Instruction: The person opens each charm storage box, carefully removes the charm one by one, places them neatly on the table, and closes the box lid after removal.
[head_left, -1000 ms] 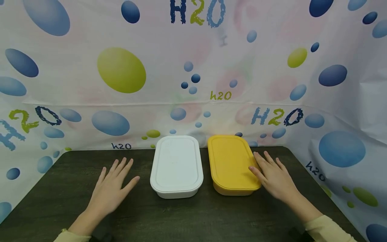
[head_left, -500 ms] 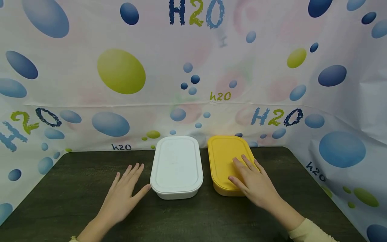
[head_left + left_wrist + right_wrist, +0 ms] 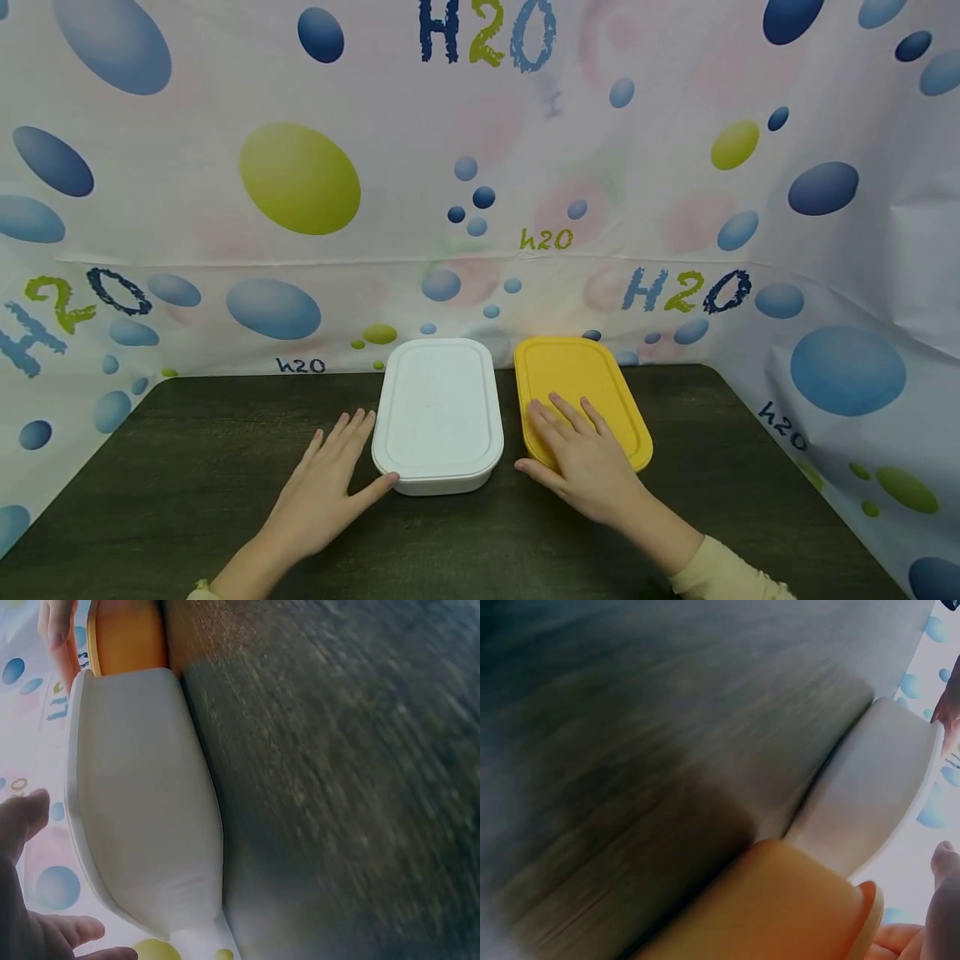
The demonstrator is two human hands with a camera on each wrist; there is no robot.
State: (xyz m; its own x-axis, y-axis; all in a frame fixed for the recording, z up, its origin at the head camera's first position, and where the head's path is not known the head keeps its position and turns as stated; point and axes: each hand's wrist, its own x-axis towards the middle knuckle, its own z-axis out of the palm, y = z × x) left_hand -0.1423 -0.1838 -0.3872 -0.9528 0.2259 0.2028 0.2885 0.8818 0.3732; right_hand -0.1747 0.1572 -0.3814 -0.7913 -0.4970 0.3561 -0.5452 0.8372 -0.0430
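Observation:
Two lidded food containers stand side by side, the white container [image 3: 438,408] on the left and the yellow container [image 3: 573,367] on the right. Spread fingers and thumb of my left hand [image 3: 318,496] lie at the white one's near left side; in the left wrist view the thumb [image 3: 22,821] appears apart from its rim. My right hand [image 3: 588,462] lies with straight fingers over the near half of the yellow lid, hiding its front left corner. Whether it touches the lid is unclear. The right wrist view shows the yellow wall [image 3: 772,907] and my right thumb [image 3: 945,864].
The containers stand on a dark wood-grain table [image 3: 442,550], near its back edge. Behind them and along the right side hangs a white sheet [image 3: 420,108] printed with bubbles and H2O lettering.
My right hand has moved left from the yellow container's right edge to over its lid. My left hand has moved right, up to the white container. Both containers stay in place.

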